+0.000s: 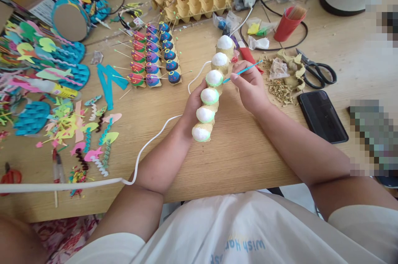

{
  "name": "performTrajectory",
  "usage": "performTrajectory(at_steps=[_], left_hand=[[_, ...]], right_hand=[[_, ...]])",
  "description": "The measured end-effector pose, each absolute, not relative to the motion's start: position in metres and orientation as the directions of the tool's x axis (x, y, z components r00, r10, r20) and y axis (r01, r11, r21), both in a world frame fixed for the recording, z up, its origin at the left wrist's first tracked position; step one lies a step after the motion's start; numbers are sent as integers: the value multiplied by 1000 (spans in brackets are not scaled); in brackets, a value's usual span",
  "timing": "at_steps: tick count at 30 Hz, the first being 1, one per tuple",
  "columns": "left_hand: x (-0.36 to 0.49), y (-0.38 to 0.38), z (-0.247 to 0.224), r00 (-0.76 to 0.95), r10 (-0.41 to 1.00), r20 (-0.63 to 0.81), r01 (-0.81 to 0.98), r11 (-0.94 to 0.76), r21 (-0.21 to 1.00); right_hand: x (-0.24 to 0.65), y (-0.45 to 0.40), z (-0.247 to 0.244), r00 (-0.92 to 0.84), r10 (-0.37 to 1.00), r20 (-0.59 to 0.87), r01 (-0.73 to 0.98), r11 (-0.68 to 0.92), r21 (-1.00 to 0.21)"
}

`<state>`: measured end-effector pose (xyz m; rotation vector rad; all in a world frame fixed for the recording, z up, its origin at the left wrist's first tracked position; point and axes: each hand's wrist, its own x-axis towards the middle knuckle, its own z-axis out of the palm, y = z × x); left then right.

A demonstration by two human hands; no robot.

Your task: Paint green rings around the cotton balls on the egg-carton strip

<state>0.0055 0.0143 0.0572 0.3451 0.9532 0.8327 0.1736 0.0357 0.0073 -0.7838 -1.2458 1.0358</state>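
My left hand is closed around the left side of an egg carton strip, holding it above the table. White domes cap its bumps, and the nearer ones have a light green band along the lower edge; the two farthest look plain white. Between the fingertips of my right hand is a thin blue stick tool. One end of the tool reaches the strip's right side by the third dome from the far end; I cannot tell whether it touches.
Painted carton strips with pins stand behind on the left. Colourful paper cutouts cover the left side. Right are scissors, a phone, a red cup and torn carton scraps. A white cable crosses the table.
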Motion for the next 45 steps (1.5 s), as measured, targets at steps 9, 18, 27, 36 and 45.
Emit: performTrajectory(at_steps=[9, 18, 27, 36, 45], left_hand=[[8, 13, 64, 279, 756, -593, -444, 649, 618], [4, 15, 53, 307, 743, -595, -416, 667, 618], [-2, 22, 46, 355, 721, -595, -403, 692, 599], [-7, 26, 35, 349, 719, -600, -409, 694, 593], [-11, 22, 38, 325, 708, -626, -384, 704, 597]], right_hand=[[172, 35, 7, -1, 923, 384, -119, 381, -917], [175, 38, 3, -21, 917, 398, -126, 393, -911], [175, 39, 3, -1, 935, 355, -217, 346, -913], [174, 37, 7, 20, 952, 305, -183, 304, -935], [174, 38, 5, 25, 954, 298, -207, 297, -932]])
